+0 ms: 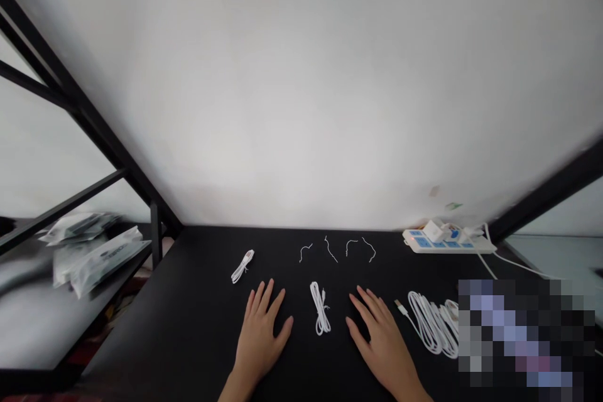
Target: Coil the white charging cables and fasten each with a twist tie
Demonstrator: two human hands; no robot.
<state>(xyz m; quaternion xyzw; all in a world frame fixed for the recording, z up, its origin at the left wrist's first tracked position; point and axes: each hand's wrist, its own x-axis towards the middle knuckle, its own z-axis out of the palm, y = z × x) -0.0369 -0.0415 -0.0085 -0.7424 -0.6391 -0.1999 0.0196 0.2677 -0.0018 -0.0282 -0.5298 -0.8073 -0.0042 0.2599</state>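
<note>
My left hand (259, 333) lies flat on the black table (188, 320), fingers spread, holding nothing. To its right, my right hand (379, 339) also rests flat with its fingers apart. Between the two sits a bundled white cable (320, 309), tied around its middle and touched by neither hand. A smaller tied white cable (242, 266) is up and to the left of my left hand. Beyond the hands, several thin white twist ties (331, 250) lie in a row. Loosely coiled white cables (426, 323), one with a USB plug (400, 308), are right of my right hand.
A white power strip (471, 246) with plugged-in adapters stands at the back right, its cord running right. Clear plastic packages (106, 257) lie on a surface at the left, behind a black metal frame (94, 135). A pixelated patch covers the lower right.
</note>
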